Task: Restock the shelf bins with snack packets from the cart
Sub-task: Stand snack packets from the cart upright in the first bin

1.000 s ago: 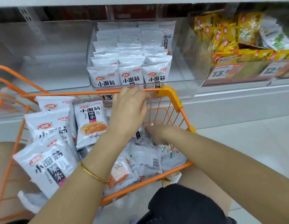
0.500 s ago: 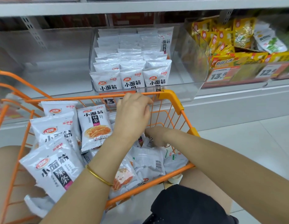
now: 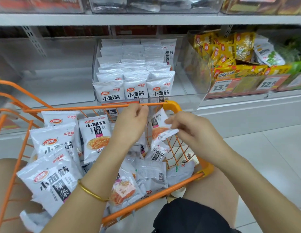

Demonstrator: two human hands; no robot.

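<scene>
Thin pinch, likely drop
My right grip (image 3: 195, 132) pinches a snack packet (image 3: 157, 122) by its crimped edge over the cart (image 3: 79, 108); it may slip. Whether my left grip (image 3: 129, 126) holds anything, I cannot tell.

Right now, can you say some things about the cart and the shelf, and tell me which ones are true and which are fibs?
1. The grip of the right hand is on a white snack packet above the cart. True.
2. The cart is blue. False: its wire frame is orange.
3. The middle clear bin holds rows of white packets. True.
4. The yellow packets lie in the cart. False: they sit in the shelf bin on the right.
5. The gold bracelet is on the right wrist. False: it circles the left wrist.
</scene>
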